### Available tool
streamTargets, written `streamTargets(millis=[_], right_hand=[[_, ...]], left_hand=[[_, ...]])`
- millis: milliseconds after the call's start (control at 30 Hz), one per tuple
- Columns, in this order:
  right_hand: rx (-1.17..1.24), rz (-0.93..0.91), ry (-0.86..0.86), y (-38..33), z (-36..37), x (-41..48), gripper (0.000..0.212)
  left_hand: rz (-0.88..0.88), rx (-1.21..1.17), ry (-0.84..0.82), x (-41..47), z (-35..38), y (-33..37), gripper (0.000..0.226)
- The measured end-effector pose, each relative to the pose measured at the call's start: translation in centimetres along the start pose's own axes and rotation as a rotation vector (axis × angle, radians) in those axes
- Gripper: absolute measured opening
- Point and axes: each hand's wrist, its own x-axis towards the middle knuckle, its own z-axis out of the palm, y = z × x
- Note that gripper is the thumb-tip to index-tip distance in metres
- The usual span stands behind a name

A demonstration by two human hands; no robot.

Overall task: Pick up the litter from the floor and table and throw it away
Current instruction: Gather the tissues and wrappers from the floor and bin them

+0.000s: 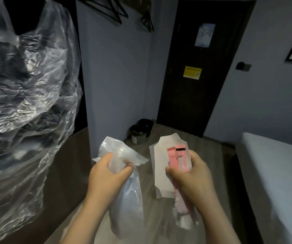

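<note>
While both arms reach forward over the wooden floor [185, 138], the left hand [106, 175] grips a clear plastic bag [124, 152] near its top, fingers and thumb curled round the bunched film, and the rest of the bag hangs down below the wrist. Beside it, apart from it, the right hand [192, 175] pinches a white sheet of paper [161, 164] together with a pink wrapper [177, 159] that lies against the sheet, thumb in front and fingers behind. Beyond the hands a small dark waste bin [137, 136] stands on the floor at the foot of the wall, with a second dark bin [146, 124] just behind it. A dark door [203, 95] with a yellow notice [192, 72] lies beyond. Crumpled clear garment covers [27, 85] hang at the left, and a bed [273, 164] stands at the right.
</note>
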Motion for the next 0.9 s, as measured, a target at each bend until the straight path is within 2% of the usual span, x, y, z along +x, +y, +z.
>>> streamTargets(millis=[167,267,400,900], right_hand=[[-0.029,0.035,0.024,1.5,2.8,6.8,0.03],[-0.044,0.069,0.025,2.9,3.3,10.7,0.029],[-0.043,0.085,0.07,5.3,3.7,17.2,0.025],[-0.04,0.114,-0.002,13.0,3.0,46.7,0.036]], left_hand=[[-0.024,-0.011,-0.058,8.4,2.2,-1.1,0.005],[-0.041,0.009,-0.092,12.1,4.6,-1.8,0.017],[-0.065,0.05,-0.117,17.7,8.8,-3.1,0.006],[-0.044,0.12,-0.067,39.9,26.7,-3.8,0.011]])
